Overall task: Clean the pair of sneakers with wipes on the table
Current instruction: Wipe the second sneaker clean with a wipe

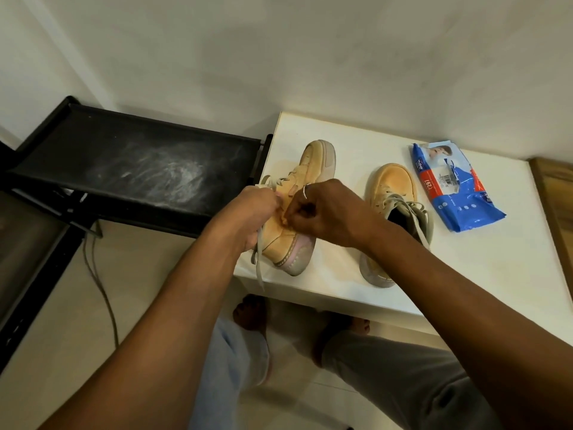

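Note:
Two tan sneakers rest on the white table (483,274). The left sneaker (316,162) is tipped on its side near the table's left edge, with a loose lace end (259,268) hanging off the edge. My left hand (251,212) grips that sneaker at its laces. My right hand (322,212), with a ring on one finger, pinches the lace on the same shoe. The right sneaker (390,193) stands upright, toe pointing away. A blue pack of wipes (455,187) lies to its right, closed.
A black, dusty rack shelf (139,162) stands left of the table, touching its corner. A cable (99,283) runs across the floor below. My bare feet (251,311) are under the table's front edge. A wooden surface (555,193) borders the table's right side.

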Motion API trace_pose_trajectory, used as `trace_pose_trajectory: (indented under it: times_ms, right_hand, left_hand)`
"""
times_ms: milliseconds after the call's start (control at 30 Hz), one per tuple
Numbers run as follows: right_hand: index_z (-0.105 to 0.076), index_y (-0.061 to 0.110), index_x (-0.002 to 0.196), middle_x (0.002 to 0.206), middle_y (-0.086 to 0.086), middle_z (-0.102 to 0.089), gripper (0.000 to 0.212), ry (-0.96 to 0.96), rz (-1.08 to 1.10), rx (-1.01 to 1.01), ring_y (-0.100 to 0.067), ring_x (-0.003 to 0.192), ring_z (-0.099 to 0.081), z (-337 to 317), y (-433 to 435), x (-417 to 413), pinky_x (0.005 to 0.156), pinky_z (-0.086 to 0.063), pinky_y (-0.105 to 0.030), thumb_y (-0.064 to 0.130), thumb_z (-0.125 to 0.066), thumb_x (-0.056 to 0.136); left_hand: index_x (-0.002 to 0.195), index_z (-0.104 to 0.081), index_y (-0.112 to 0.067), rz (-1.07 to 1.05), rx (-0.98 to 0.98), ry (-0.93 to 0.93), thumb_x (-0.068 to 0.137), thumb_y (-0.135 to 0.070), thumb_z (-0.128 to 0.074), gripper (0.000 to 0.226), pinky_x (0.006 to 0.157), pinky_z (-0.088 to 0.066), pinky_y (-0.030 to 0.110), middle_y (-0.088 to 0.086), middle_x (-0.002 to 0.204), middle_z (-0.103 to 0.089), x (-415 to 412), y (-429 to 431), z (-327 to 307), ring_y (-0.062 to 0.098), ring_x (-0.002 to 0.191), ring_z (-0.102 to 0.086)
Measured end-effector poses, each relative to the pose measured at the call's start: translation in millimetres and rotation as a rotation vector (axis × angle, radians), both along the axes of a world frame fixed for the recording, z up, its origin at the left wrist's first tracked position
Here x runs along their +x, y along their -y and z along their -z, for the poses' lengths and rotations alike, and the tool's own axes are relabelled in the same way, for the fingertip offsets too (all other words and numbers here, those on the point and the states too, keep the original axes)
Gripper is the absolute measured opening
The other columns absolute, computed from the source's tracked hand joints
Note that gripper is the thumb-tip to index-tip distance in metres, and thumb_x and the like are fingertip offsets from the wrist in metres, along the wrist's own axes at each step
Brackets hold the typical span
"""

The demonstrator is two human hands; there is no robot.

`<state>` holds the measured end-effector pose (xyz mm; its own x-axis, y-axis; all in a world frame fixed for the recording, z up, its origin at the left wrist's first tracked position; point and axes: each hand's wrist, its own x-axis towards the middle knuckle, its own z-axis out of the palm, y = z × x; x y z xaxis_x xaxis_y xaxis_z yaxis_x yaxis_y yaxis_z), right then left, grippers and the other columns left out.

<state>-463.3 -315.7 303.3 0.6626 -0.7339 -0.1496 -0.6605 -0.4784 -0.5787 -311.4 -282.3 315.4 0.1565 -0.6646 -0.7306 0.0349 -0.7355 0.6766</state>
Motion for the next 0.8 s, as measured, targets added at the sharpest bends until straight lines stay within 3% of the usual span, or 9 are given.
trace_pose_trajectory:
  times_ms: [100, 167, 333, 467, 533, 633, 700, 800]
  right_hand:
    - [-0.076, 0.023, 0.098, 0.091, 0.006, -0.071, 0.019, -0.008, 0.19, -0.183, -0.01, 0.076, -0.063, -0.2, 10.9, -4.1, 0.067, -0.053, -0.029, 0.036, -0.065, 0.09]
    - [-0.076, 0.021, 0.096, 0.087, 0.005, -0.07, 0.018, 0.02, 0.282, -0.254, -0.013, 0.076, -0.062, 0.7, 14.3, -10.2, 0.066, -0.054, -0.035, 0.035, -0.065, 0.089]
    - [-0.076, 0.019, 0.093, 0.086, 0.006, -0.072, 0.015, 0.016, 0.002, 0.051, -0.01, 0.075, -0.066, -3.1, -0.2, -3.3, 0.072, -0.057, -0.03, 0.032, -0.071, 0.087]
    - [-0.075, 0.019, 0.092, 0.08, 0.007, -0.066, 0.02, 0.007, 0.226, -0.222, -0.012, 0.07, -0.06, 0.9, 11.6, -6.2, 0.065, -0.055, -0.037, 0.038, -0.067, 0.089]
    - [-0.075, 0.018, 0.093, 0.082, 0.006, -0.067, 0.021, 0.022, 0.207, -0.18, -0.012, 0.071, -0.061, 1.4, 8.2, -7.5, 0.066, -0.055, -0.034, 0.037, -0.066, 0.09]
    - [-0.075, 0.019, 0.098, 0.091, 0.006, -0.072, 0.018, 0.03, -0.009, 0.042, -0.009, 0.077, -0.067, -1.6, -3.8, -2.5, 0.074, -0.057, -0.026, 0.033, -0.069, 0.09]
    - [-0.075, 0.02, 0.099, 0.092, 0.007, -0.072, 0.019, 0.019, 0.016, -0.007, -0.008, 0.077, -0.066, 0.4, -0.5, -1.6, 0.074, -0.057, -0.027, 0.035, -0.067, 0.09]
    - [-0.075, 0.02, 0.095, 0.084, 0.007, -0.069, 0.02, 0.015, 0.21, -0.196, -0.01, 0.071, -0.062, 3.7, 7.1, -4.6, 0.065, -0.056, -0.033, 0.038, -0.065, 0.091]
  left_hand:
    - [0.1, -0.061, -0.02, -0.001, -0.012, 0.02, 0.103, -0.022, -0.053, 0.009, 0.082, -0.056, 0.045, 0.01, 0.105, -0.068, 0.6, 1.8, 1.0, 0.03, 0.097, -0.066]
    - [0.11, -0.061, -0.019, -0.008, -0.004, 0.015, 0.103, -0.025, -0.054, 0.012, 0.09, -0.055, 0.049, 0.01, 0.109, -0.068, -1.0, 0.1, 0.9, 0.031, 0.1, -0.066]
    - [0.093, -0.061, -0.021, 0.0, -0.001, 0.021, 0.103, -0.02, -0.053, 0.012, 0.084, -0.058, 0.045, 0.01, 0.102, -0.07, 0.4, 0.8, -0.1, 0.03, 0.096, -0.068]
    - [0.1, -0.06, -0.022, -0.009, -0.003, 0.034, 0.102, -0.024, -0.056, 0.005, 0.094, -0.054, 0.051, 0.01, 0.11, -0.067, 0.0, 0.1, -0.8, 0.031, 0.102, -0.065]
    - [0.106, -0.06, -0.021, -0.005, -0.002, 0.04, 0.103, -0.024, -0.054, 0.007, 0.092, -0.054, 0.05, 0.01, 0.109, -0.067, -1.0, -0.9, -0.3, 0.031, 0.101, -0.065]
    - [0.104, -0.062, -0.018, 0.005, 0.0, 0.024, 0.104, -0.021, -0.053, 0.01, 0.079, -0.057, 0.042, 0.01, 0.101, -0.069, 0.4, -1.5, -1.6, 0.028, 0.093, -0.068]
    - [0.101, -0.062, -0.018, 0.008, -0.006, 0.022, 0.103, -0.02, -0.053, 0.01, 0.078, -0.057, 0.041, 0.01, 0.101, -0.069, 0.9, -0.8, -2.7, 0.028, 0.093, -0.067]
    - [0.114, -0.061, -0.018, -0.002, -0.003, 0.03, 0.102, -0.023, -0.055, 0.014, 0.089, -0.056, 0.048, 0.011, 0.11, -0.068, -0.1, -0.3, -0.8, 0.031, 0.099, -0.066]
